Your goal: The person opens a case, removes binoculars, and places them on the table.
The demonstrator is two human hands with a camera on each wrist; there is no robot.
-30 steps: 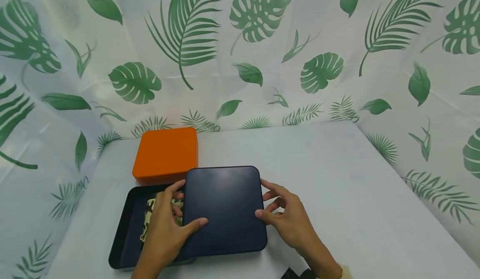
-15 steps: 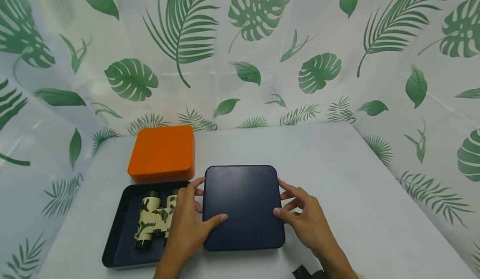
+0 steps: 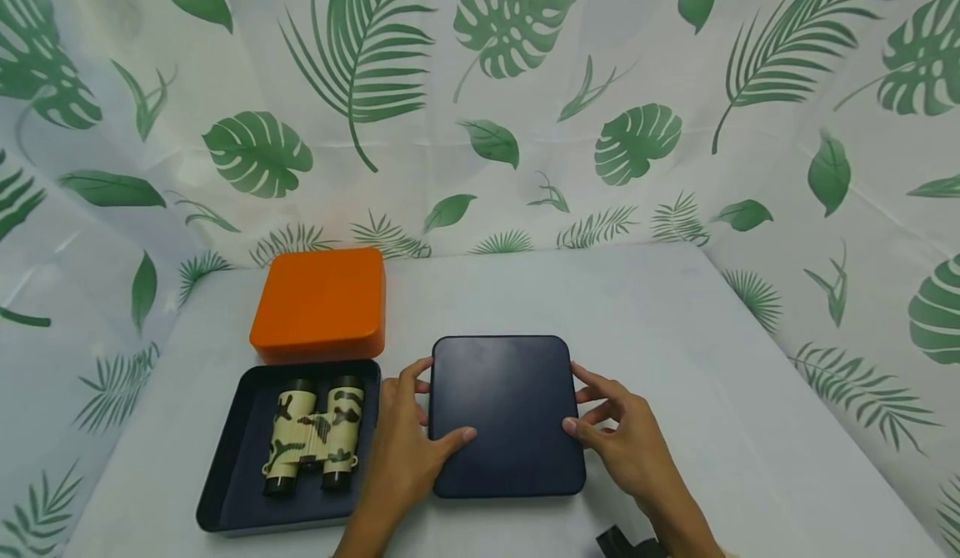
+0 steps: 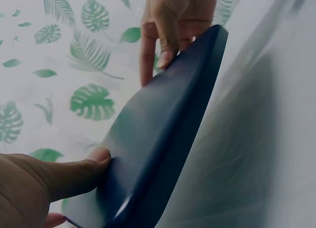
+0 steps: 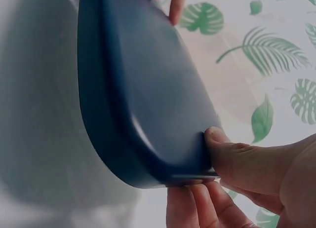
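Observation:
Both hands hold a dark navy square lid (image 3: 507, 416) with rounded corners, its smooth face up. At its left edge my left hand (image 3: 408, 449) grips with the thumb on top and fingers along the side. My right hand (image 3: 626, 437) pinches the opposite edge the same way, thumb over the rim in the right wrist view. Left of the left hand, a matching shallow navy tin (image 3: 217, 479) lies uncovered. Inside it rest camouflage-patterned binoculars (image 3: 313, 437), with black ends. The lid's underside is hidden; its shadow falls on the table in the wrist views.
An orange box (image 3: 321, 304) sits directly behind the tin, close to its back rim. White cloth covers the table (image 3: 712, 358). Leaf-printed curtains (image 3: 420, 108) stand along the back and sides. A small black object (image 3: 628, 543) shows below the right wrist.
Both hands have carried the lid to the right, away from over the tin. The binoculars, mostly hidden earlier, are now in full sight. The head view has shifted slightly.

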